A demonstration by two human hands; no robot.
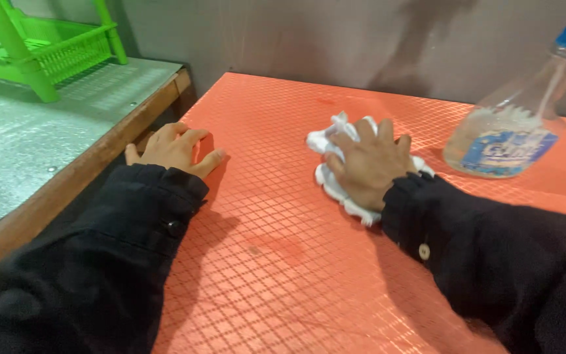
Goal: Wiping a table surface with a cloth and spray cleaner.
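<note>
An orange table (283, 275) with a raised diamond pattern fills most of the view, its far edge against a grey wall (283, 33). To its left stands a lower grey counter (27, 137) edged in wood, and a bright green plastic rack (40, 39) sits on that counter's far end. Both arms wear black sleeves (93, 269).

At the table's far right a clear spray bottle (519, 124) with a blue cap and blue label stands tilted in the view, its long axis running from the base up to the right.

The right hand (371, 164) lies flat, palm down, fingers spread and pointing away from the person, pressing on a crumpled white cloth (329, 141). The cloth sits on the table's far middle, just left of the bottle, bunched with no clear long axis; its edges show around the hand.

The left hand (175, 147) rests open on the table's left edge, fingers loosely spread, holding nothing.
</note>
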